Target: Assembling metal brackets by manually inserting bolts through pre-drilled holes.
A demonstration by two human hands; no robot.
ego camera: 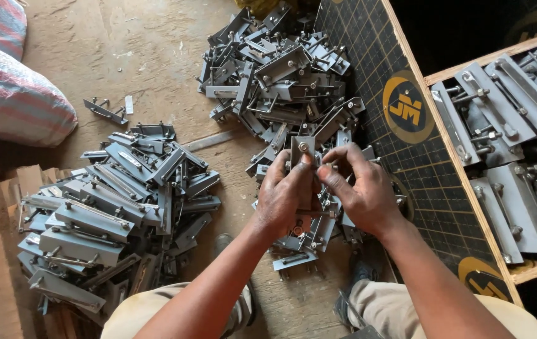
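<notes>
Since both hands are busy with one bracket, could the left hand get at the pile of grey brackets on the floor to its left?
Probably yes. The left hand holds a metal bracket with the right hand, but the pile of grey brackets lies uncovered, with bare floor between.

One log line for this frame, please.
left hand: holds bracket | right hand: fingers on its bolt | piles on floor | crate at right

The hands hide most of the grey bracket.
</notes>
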